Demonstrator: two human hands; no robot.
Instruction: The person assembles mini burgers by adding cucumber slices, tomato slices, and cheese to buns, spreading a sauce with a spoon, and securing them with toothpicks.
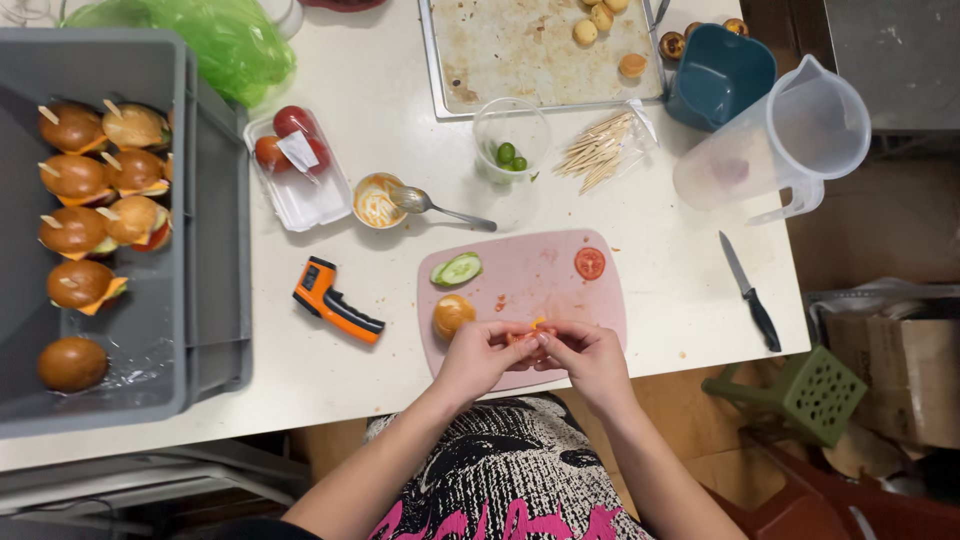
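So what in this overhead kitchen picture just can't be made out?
Head view, the only one:
- The small orange piece pinched between the left hand and right hand: mostly covered by fingers, so its kind is unclear.
- The round cup of sauce: too small to identify its contents.
- The green plastic bag: cut off by the top edge.
- The teal jug: its inside is in shadow.

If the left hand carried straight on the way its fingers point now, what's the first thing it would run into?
The left hand points right, across the pink cutting board, and its fingertips already meet the right hand over a small orange piece. That piece and the right hand's fingers come first; height is hard to judge.
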